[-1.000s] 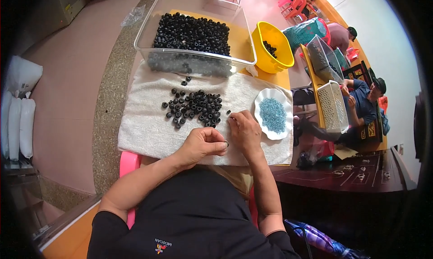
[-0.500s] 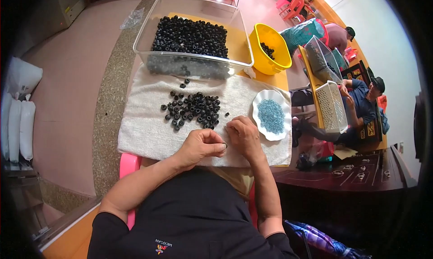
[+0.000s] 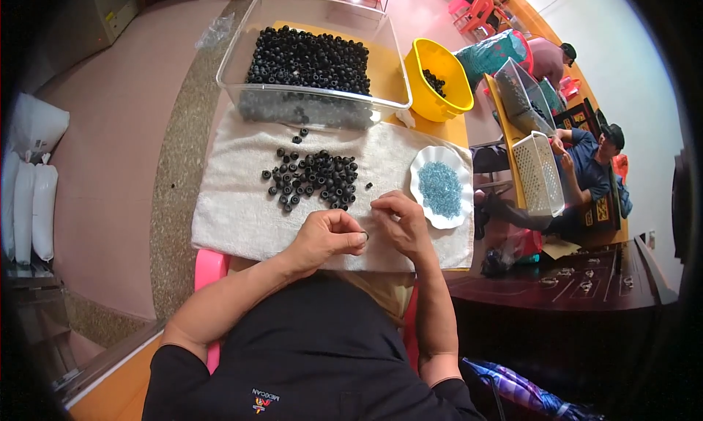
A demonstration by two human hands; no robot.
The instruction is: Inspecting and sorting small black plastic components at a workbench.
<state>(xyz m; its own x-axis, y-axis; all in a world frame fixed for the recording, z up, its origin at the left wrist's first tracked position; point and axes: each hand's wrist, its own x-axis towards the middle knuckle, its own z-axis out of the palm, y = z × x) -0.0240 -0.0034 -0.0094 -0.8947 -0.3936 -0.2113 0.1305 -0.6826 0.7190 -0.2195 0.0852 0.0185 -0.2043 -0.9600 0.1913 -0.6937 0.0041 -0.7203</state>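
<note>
Close to the cloth's front edge, my left hand (image 3: 326, 234) pinches a small dark piece, most likely a black bead (image 3: 365, 235), between thumb and forefinger; most of it is hidden. My right hand (image 3: 403, 227) is just right of it, over the cloth, with thumb and forefinger bent toward each other; anything between those tips is too small to make out. Loose black beads (image 3: 315, 175) lie in a pile beyond both hands. One small dark bead (image 3: 369, 186) sits apart on its right. A white scalloped dish (image 3: 419, 164) of pale blue, glassy bits (image 3: 441, 189) stands beside my right hand.
A white towel (image 3: 234, 219) covers the table. At its far side stand a clear plastic tub (image 3: 399, 73) of black beads and a yellow basin (image 3: 458, 91) with a few. Another person (image 3: 592, 164) sits at the right beside a white perforated basket (image 3: 538, 175).
My right hand has drawn slightly back and to the right, its fingers shifting. My left hand stays in its pinch; the bead pile and dish look the same.
</note>
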